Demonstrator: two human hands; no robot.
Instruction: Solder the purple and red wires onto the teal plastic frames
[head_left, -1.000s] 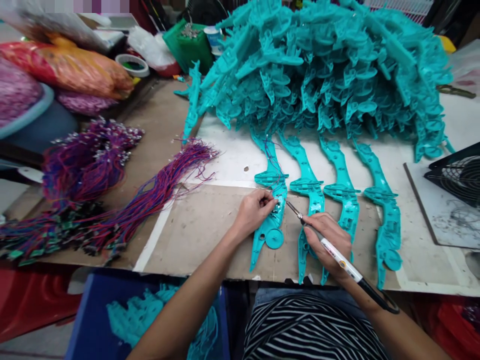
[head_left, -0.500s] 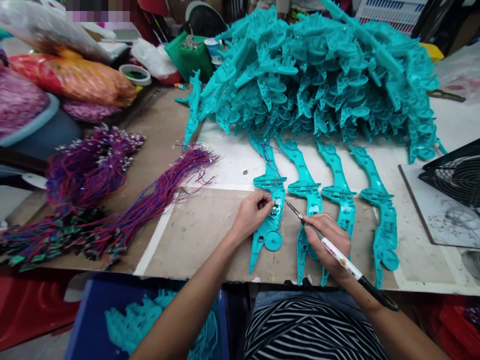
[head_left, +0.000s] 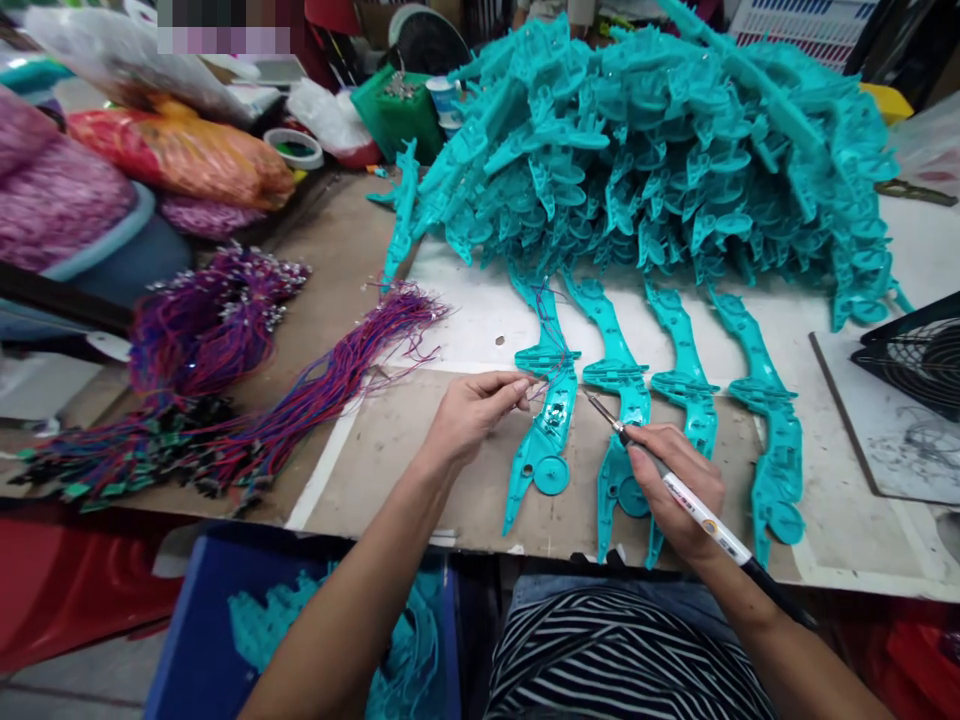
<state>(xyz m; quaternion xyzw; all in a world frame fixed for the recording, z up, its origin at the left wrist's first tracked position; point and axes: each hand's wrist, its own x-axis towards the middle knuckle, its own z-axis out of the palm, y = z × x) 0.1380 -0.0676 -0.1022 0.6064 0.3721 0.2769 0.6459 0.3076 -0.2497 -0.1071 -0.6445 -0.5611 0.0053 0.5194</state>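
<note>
Thumb and fingers of my left hand point(head_left: 480, 405) are pinched on thin red and blue wires point(head_left: 553, 340), which run over the leftmost turquoise plastic part point(head_left: 551, 430). A small dark component point(head_left: 556, 410) sits in that part, just right of my left fingertips. In my right hand point(head_left: 679, 485) is a soldering iron point(head_left: 697, 512) with a white and black handle, gripped like a pen. Its metal tip points up and left, in the space between the leftmost part and the second turquoise part point(head_left: 611, 375), apart from my left hand.
Two more turquoise parts point(head_left: 761, 380) lie in the row to the right. Behind them rises a large heap of turquoise parts point(head_left: 637, 150). Bundled wires point(head_left: 322, 370) lie at left. A small black fan point(head_left: 911, 345) stands right; a blue bin point(head_left: 187, 620) sits below the table edge.
My left hand has drawn back a little to the left and up from the component, with the wires in its fingers. The iron's tip is slightly farther from the leftmost part.
</note>
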